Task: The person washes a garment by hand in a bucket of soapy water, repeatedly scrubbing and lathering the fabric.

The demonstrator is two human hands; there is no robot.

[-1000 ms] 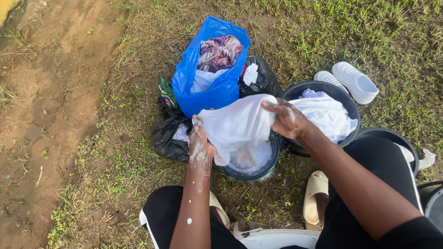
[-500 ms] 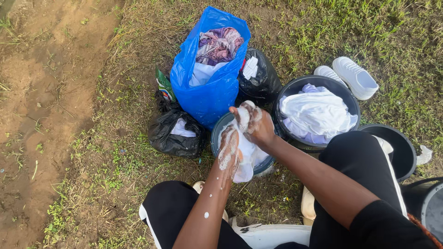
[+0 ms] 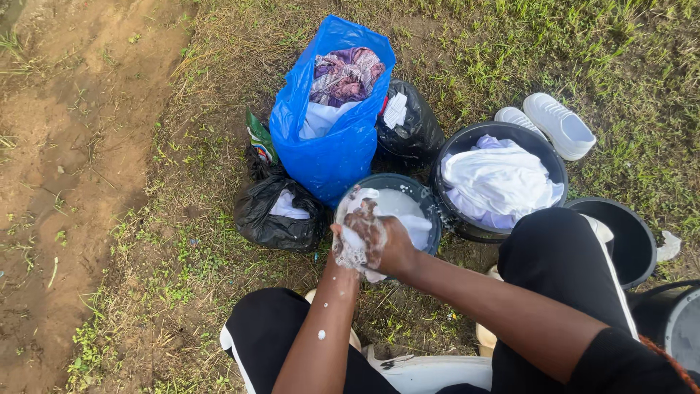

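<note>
Both hands meet over the near rim of a small dark wash basin [image 3: 419,191] of soapy water. My right hand [image 3: 386,244] lies on top, and my left hand [image 3: 348,249] is under it, covered in suds. Between them they squeeze a white soapy garment [image 3: 364,201], which trails into the basin. To the right, a larger black basin [image 3: 467,142] holds a heap of white and pale lilac laundry [image 3: 499,179].
A blue plastic bag [image 3: 328,149] of clothes stands behind the basin. Two black bags [image 3: 273,219] [image 3: 412,128] sit on the grass. White shoes [image 3: 558,124] lie at back right. An empty dark basin [image 3: 620,237] is by my right knee. Bare earth runs along the left.
The white garment was held spread out above the basin a second ago. It is now bunched between both hands, which have dropped to the basin's near rim and are lathered.
</note>
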